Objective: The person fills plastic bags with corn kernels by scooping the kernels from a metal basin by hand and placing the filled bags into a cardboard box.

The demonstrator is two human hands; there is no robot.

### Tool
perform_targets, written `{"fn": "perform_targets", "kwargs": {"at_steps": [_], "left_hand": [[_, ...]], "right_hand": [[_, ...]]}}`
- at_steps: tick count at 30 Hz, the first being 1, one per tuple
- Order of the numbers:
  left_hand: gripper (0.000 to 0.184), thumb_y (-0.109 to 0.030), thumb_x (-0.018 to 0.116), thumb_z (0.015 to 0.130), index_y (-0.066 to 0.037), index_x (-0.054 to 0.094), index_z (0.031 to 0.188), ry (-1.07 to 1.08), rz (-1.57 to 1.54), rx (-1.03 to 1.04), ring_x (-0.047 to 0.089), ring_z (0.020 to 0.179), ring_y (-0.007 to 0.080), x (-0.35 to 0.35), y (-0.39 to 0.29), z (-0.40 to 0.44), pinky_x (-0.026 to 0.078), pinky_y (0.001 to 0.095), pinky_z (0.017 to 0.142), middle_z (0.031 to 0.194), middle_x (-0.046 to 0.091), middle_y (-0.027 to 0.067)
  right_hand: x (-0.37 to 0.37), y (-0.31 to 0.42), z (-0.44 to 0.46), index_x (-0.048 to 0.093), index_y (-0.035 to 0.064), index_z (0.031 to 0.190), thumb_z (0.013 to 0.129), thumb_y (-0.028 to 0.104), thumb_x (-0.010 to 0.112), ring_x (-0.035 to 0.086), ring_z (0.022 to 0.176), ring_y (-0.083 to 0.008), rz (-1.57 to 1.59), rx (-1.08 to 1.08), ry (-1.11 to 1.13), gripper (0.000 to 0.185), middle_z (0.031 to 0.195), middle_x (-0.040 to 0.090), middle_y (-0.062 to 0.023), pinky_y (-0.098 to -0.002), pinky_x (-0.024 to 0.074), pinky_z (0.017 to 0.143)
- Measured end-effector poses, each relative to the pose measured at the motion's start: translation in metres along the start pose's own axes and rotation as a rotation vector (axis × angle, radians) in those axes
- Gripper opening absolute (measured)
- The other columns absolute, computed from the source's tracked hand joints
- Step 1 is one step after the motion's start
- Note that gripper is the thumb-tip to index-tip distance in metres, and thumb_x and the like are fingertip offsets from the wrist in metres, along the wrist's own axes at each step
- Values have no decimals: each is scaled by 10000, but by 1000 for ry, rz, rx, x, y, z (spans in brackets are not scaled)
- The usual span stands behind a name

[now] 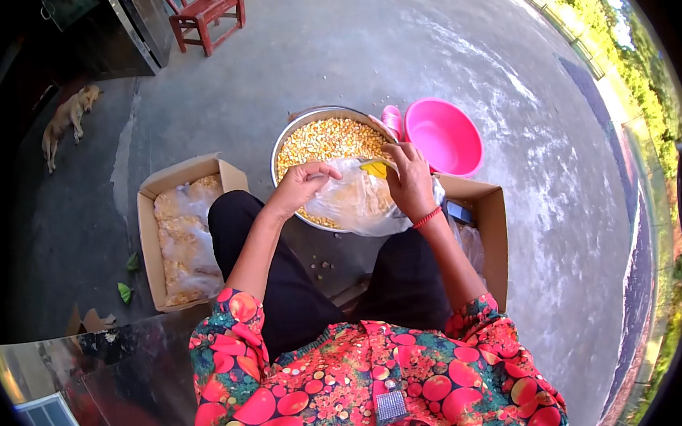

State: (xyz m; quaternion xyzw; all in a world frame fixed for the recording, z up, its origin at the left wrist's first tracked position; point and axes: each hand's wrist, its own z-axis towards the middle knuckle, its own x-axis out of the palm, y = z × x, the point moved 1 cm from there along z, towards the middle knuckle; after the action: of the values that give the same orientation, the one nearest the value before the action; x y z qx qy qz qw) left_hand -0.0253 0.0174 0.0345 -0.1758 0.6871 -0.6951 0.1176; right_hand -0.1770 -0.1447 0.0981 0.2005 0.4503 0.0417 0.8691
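Observation:
A clear plastic bag [368,205] is stretched between my two hands, over the near side of a round metal basin [274,156] of yellow corn kernels [333,139]. At the bag's left edge, my left hand [302,189] pinches the film between thumb and fingers. My right hand [411,181], with a red bracelet at the wrist, grips the bag's right side with bent fingers. Beside those fingers shows a bright yellow piece [375,169], whose kind I cannot make out. The bag hides the basin's near part.
To the left stands a cardboard box [150,248] with filled plastic bags [187,242]. Another cardboard box [494,227] is at my right knee. A pink tub [447,138] sits beyond it, near a pink shoe [391,120]. A dog [70,124] lies at far left; a red chair [206,17] stands farther back.

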Motion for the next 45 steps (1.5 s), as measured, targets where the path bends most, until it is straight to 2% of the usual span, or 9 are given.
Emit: {"fn": "perform_targets", "kwargs": {"at_steps": [6, 12, 17, 22, 25, 31, 37, 39, 45], "left_hand": [[223, -37, 468, 814, -56, 649, 944, -109, 86, -135, 401, 560, 12, -7, 29, 13, 348, 152, 570, 782, 602, -32], [322, -47, 610, 723, -10, 598, 1043, -424, 316, 123, 545, 957, 156, -29, 39, 28, 423, 276, 839, 1036, 593, 106], [413, -44, 640, 656, -15, 583, 1065, -413, 632, 47, 569, 950, 209, -25, 53, 31, 428, 273, 845, 1013, 597, 154], [372, 25, 504, 682, 3, 591, 1043, -306, 345, -50, 572, 965, 177, -19, 64, 36, 429, 280, 844, 1022, 610, 139], [348, 29, 497, 693, 11, 596, 1026, -320, 224, -92, 569, 952, 168, -18, 58, 37, 421, 276, 849, 1011, 612, 126], [360, 43, 459, 676, -22, 626, 988, -452, 376, -34, 589, 951, 212, -25, 47, 35, 422, 272, 854, 990, 624, 141], [337, 38, 491, 679, -33, 632, 977, -353, 486, -173, 595, 935, 209, -28, 57, 35, 428, 285, 845, 986, 625, 138], [333, 36, 488, 679, -32, 633, 972, -369, 482, -181, 597, 926, 210, -26, 57, 36, 430, 287, 839, 982, 626, 141], [315, 33, 461, 695, -45, 648, 937, -413, 416, -122, 606, 893, 229, -30, 54, 32, 440, 294, 819, 956, 628, 151]], "right_hand": [[60, 2, -4, 552, 66, 971, 788, 81, 480, 562, 771, -303, 136, -119, 404, 197, 808, 563, -127, -403, 441, 681], [86, 5, -42, 568, 98, 960, 781, 173, 487, 598, 748, -319, -68, -36, 1031, 211, 786, 623, -145, -435, 443, 690], [80, 2, -15, 586, 97, 876, 734, 117, 539, 580, 781, -317, 254, -99, 933, 151, 861, 599, -130, -393, 451, 698], [113, -8, -8, 429, 148, 1213, 620, 53, 610, 396, 1136, -327, -114, -209, 683, 628, 1218, 414, -160, -413, 387, 900], [134, -17, -19, 585, 125, 955, 696, 112, 552, 432, 1112, -289, -242, -262, 598, 262, 1135, 504, -119, -435, 397, 833], [128, -25, -22, 541, 84, 748, 786, 131, 484, 591, 763, -284, -95, -67, 893, 83, 718, 609, -107, -429, 409, 726], [107, -11, -3, 552, 95, 955, 722, 108, 574, 548, 904, -307, 132, -50, 863, 234, 964, 566, -127, -389, 433, 774], [123, -12, -5, 568, 107, 948, 680, 106, 598, 496, 1014, -265, 58, -324, 638, 269, 1030, 531, -96, -383, 419, 812], [155, -30, -29, 621, 141, 814, 744, 138, 506, 470, 1049, -212, -178, -260, 668, 135, 1067, 529, -68, -388, 408, 819]]}}
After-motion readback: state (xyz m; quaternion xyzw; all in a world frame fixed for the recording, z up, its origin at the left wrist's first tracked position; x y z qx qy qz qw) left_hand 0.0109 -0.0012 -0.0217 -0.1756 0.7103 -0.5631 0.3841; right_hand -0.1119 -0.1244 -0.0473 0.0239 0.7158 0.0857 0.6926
